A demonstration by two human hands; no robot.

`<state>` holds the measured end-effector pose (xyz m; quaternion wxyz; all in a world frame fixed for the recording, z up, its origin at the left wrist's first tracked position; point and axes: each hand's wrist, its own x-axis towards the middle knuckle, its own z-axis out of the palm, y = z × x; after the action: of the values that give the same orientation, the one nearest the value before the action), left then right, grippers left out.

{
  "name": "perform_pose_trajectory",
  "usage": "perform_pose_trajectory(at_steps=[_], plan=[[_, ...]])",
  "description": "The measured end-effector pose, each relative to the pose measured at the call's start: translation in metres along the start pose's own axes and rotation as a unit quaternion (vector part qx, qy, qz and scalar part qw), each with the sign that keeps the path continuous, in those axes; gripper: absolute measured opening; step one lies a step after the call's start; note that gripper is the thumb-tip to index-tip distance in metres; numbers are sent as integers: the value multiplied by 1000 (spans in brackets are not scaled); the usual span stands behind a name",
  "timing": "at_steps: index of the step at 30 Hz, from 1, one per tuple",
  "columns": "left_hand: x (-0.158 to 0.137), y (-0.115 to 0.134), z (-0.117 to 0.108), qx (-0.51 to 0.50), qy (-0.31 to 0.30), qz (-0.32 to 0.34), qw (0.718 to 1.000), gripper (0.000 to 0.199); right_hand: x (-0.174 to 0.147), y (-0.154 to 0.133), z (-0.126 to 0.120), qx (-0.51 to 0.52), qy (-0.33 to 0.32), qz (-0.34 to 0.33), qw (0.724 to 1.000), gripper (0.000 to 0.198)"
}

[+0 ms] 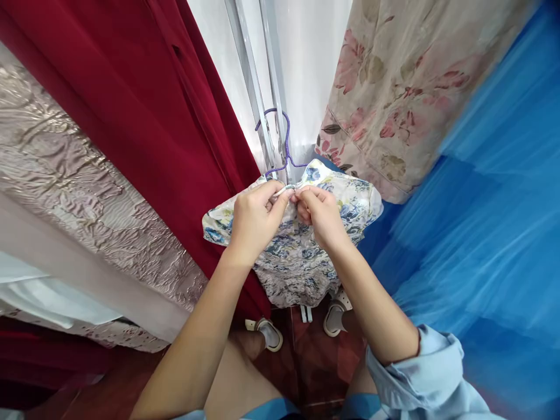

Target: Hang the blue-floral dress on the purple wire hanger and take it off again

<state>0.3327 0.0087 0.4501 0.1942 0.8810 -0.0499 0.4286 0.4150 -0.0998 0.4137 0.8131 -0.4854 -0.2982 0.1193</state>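
Observation:
A short-sleeved floral blouse [301,256], white with blue and yellow flowers, hangs in front of me on a purple hanger [287,137]. My left hand [258,213] pinches the left side of its neckline. At the right side of the same neckline, my right hand [317,210] is closed with its fingertips on the edge. The two sets of fingertips almost meet at the top centre of the garment. Any small fastener between them is too small to make out.
Pale metal rails [254,76] rise behind the hanger. Dark red cloth [175,116] and textured silvery fabric [87,163] hang on the left. A floral cloth [394,105] and blue tulle [490,221] hang on the right. Below lies a reddish tiled floor [315,356].

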Motion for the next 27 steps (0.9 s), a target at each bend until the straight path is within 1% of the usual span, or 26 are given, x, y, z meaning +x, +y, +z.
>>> perform_pose_trajectory(at_steps=[2, 5, 7, 9, 10, 12, 15, 16, 17, 19, 20, 21, 23, 25, 27], plan=[[1, 0, 2, -10, 16, 3, 1000, 19, 0, 0, 2, 6, 4, 11, 1000, 16], [2, 4, 9, -29, 61, 6, 998, 22, -4, 6, 4, -21, 35, 5, 999, 19], [6, 7, 10, -48, 109, -4, 993, 20, -12, 18, 2, -67, 48, 6, 997, 19], [13, 3, 2, -67, 174, -22, 982, 19, -25, 33, -5, -131, 57, 25, 989, 18], [17, -3, -5, -75, 202, -34, 976, 20, -34, 41, -10, -160, 61, 39, 984, 18], [22, -24, -24, -83, 221, -64, 970, 22, -54, 55, -22, -192, 68, 68, 977, 20], [12, -69, -49, -92, 189, -115, 971, 27, -78, 67, -40, -195, 68, 97, 974, 22], [3, -85, -54, -120, 180, -139, 966, 27, -83, 69, -45, -194, 65, 104, 973, 21], [-8, -98, -56, -166, 181, -165, 955, 27, -87, 70, -48, -193, 62, 108, 973, 21], [-35, -118, -53, -277, 201, -210, 916, 27, -91, 73, -51, -191, 52, 114, 973, 20], [-49, -124, -48, -329, 221, -236, 887, 26, -93, 75, -52, -192, 46, 117, 973, 21], [-62, -128, -42, -377, 249, -266, 851, 25, -94, 77, -52, -193, 42, 120, 973, 21], [-87, -129, -28, -439, 302, -324, 782, 21, -98, 84, -53, -197, 36, 122, 972, 23], [-107, -125, -11, -484, 333, -379, 714, 14, -104, 92, -55, -197, 34, 122, 972, 24], [-124, -117, 9, -515, 317, -436, 667, 21, -110, 100, -60, -192, 33, 121, 973, 23]])
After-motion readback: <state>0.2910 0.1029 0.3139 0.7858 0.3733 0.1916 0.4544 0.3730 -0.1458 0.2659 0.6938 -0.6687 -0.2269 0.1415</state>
